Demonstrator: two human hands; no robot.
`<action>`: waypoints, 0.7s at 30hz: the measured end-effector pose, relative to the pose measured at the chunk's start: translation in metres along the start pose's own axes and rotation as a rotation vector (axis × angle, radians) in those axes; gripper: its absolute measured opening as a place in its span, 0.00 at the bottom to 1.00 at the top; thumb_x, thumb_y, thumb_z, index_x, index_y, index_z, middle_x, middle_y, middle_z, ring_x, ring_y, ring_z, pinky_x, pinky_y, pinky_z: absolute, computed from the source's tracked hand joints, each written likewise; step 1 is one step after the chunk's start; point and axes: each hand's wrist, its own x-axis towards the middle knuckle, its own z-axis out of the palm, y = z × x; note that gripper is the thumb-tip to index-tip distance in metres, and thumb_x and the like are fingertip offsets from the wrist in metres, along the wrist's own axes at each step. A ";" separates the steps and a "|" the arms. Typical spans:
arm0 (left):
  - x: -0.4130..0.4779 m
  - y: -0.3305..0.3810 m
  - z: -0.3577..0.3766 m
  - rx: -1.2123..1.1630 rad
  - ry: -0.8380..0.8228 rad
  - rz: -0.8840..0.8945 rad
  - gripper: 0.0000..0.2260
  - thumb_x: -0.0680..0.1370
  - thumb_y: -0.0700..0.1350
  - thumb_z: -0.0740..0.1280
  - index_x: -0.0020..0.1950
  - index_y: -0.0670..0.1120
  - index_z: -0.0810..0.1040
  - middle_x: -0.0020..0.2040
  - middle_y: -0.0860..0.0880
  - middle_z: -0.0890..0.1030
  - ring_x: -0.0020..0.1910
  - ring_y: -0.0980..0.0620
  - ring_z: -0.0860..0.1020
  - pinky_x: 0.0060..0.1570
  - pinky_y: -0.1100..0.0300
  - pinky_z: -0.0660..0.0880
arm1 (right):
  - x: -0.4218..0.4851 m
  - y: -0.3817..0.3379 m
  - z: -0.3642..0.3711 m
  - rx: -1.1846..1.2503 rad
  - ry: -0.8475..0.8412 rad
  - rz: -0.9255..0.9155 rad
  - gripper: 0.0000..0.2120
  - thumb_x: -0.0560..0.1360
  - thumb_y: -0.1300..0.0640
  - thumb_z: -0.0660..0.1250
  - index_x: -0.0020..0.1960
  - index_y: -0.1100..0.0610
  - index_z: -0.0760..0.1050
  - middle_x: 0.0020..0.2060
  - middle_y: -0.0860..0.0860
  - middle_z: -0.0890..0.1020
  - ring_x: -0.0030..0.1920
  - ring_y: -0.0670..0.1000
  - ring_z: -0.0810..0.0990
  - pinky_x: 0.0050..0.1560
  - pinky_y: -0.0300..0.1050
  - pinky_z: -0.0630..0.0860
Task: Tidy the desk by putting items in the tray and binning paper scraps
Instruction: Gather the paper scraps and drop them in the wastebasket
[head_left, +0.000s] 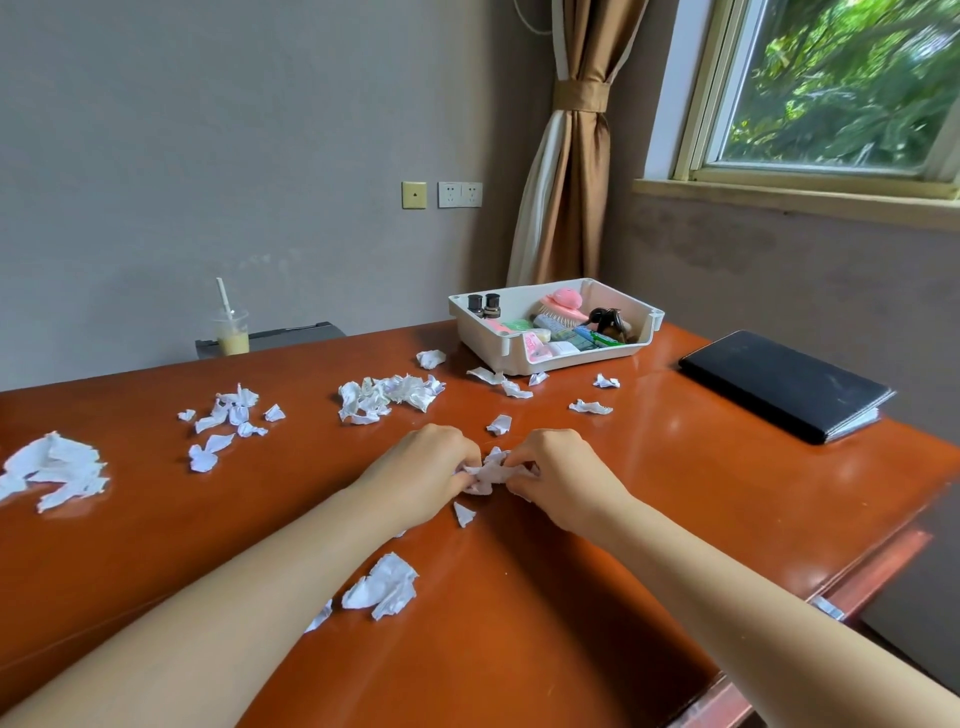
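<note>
My left hand (423, 475) and my right hand (558, 480) meet at the middle of the desk, both pinching a small bunch of white paper scraps (488, 470) between them. More scraps lie scattered: a pile (387, 397) behind my hands, a cluster (228, 421) to the left, a larger heap (52, 470) at the far left, and crumpled pieces (387, 587) between my forearms. The white tray (644, 340) stands at the back, holding a pink brush, small bottles and several other items.
A black notebook (784, 384) lies at the right of the brown desk (675, 493), whose right edge runs close to my right forearm. A plastic cup with a straw (231, 335) stands behind the desk's far edge on the left. No bin is visible.
</note>
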 end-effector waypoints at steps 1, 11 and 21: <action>0.000 0.001 0.000 -0.002 0.002 -0.010 0.07 0.79 0.43 0.64 0.53 0.47 0.80 0.50 0.48 0.79 0.46 0.51 0.78 0.41 0.62 0.73 | 0.001 0.000 0.001 -0.007 -0.002 0.008 0.12 0.75 0.58 0.67 0.57 0.55 0.80 0.52 0.54 0.80 0.49 0.55 0.79 0.47 0.50 0.78; 0.004 0.004 -0.005 -0.122 0.041 -0.076 0.07 0.79 0.41 0.63 0.50 0.46 0.81 0.46 0.46 0.80 0.43 0.51 0.77 0.32 0.68 0.66 | 0.008 0.004 -0.004 0.032 0.016 0.033 0.09 0.74 0.61 0.66 0.53 0.57 0.81 0.48 0.56 0.83 0.45 0.56 0.80 0.45 0.49 0.79; 0.016 0.021 -0.024 -0.190 0.120 -0.043 0.05 0.78 0.42 0.66 0.46 0.45 0.81 0.46 0.45 0.81 0.43 0.50 0.77 0.39 0.63 0.71 | 0.002 0.014 -0.047 0.057 0.157 -0.036 0.07 0.74 0.63 0.66 0.47 0.61 0.82 0.40 0.51 0.81 0.40 0.50 0.77 0.36 0.36 0.70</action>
